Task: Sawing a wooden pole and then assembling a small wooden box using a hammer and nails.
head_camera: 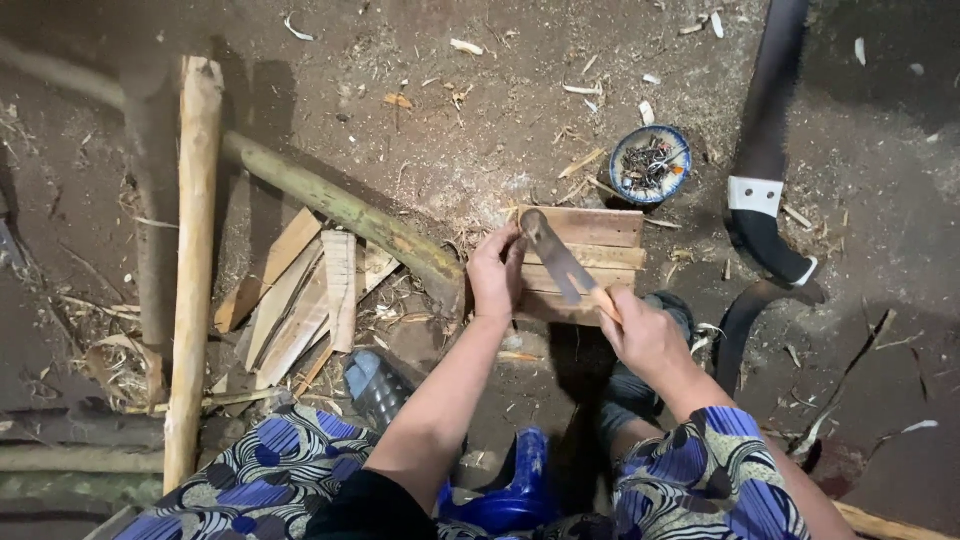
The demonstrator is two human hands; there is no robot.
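Right hand (645,338): grip clenched on knife (560,262) handle, blade over wooden block (590,262) on dirt floor (480,130). Left hand (497,272): grasping block's left edge. Bowl (650,163) near, behind.

The right hand (648,338) covered most of the blade's handle (603,300), so its full shape could not be told. The left hand (497,275) hid part of the wooden board stack (600,228). The contents of the small blue-rimmed bowl (650,164) were too small to make out. The long pale pole (192,270) passed behind the patterned cloth (270,470), and the bottom edge cut off the blue stool (510,495).
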